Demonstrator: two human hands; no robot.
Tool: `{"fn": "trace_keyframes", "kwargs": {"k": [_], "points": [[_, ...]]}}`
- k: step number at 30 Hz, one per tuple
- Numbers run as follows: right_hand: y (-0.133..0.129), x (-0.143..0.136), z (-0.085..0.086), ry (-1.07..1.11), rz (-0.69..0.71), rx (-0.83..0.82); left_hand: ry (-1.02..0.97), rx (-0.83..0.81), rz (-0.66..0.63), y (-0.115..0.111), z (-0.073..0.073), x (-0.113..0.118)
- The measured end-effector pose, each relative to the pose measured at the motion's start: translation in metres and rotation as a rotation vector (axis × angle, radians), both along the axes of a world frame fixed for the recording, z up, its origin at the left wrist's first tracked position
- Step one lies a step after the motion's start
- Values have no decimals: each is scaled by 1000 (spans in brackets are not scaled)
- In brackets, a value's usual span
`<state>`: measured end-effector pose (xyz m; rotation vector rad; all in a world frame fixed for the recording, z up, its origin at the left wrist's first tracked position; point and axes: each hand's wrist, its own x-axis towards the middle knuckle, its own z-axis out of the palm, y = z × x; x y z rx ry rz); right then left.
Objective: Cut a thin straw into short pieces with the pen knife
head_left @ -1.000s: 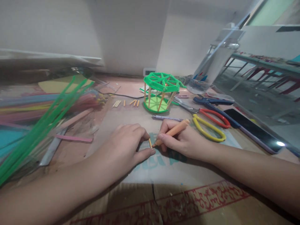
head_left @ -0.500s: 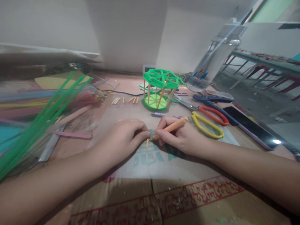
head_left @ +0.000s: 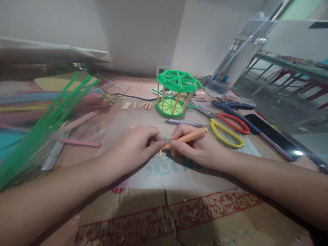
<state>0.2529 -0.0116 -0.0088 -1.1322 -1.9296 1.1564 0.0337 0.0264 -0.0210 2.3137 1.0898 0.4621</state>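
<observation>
A short stick (head_left: 160, 153) is pinched between the thumb and forefinger of the left hand (head_left: 142, 140), its near end left poking out over a translucent plastic sheet (head_left: 138, 180). A smooth orange marker (head_left: 192, 135) is gripped in the closed fingers of the right hand (head_left: 191, 146), its tip aimed at the stick from the right — whether the two are touching is too small to be made out. The held stick is, it seems, being coloured.

Beyond the hands, to the left, small sticks are laid in a row: four orange sticks (head_left: 147, 105), judged to be done, and, leftmost, three pale sticks (head_left: 126, 105), judged to be left uncoloured. To their right a drum-shaped frame (head_left: 179, 87) is stood upright, apparently assembled — a fuzzy green spoked top, held on thin wooden posts above a flat, light-green disc. A slim pen (head_left: 181, 122) is laid nearer than the frame.

Farther right are placed metal scissors (head_left: 212, 115) with red and yellow loops, a glossy black phone (head_left: 274, 136) and a clear bottle (head_left: 222, 71). At left, fuzzy green pipe cleaners (head_left: 48, 124) are bunched.
</observation>
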Motion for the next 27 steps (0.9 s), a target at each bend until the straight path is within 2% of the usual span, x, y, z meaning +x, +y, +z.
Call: {"fn": "trace_keyframes", "kwargs": {"k": [9,18,24,27], "points": [[0,0,-1,59,-18,-61,27,55,15,-2,-1,3],[-1,-1,1,-22,-46,5,26,36,28,-1,0,6],[-2,0,2,23,69,-95,42,34,42,0,-1,7],[-2,0,2,29,55,-89,38,41,38,0,-1,7]]}}
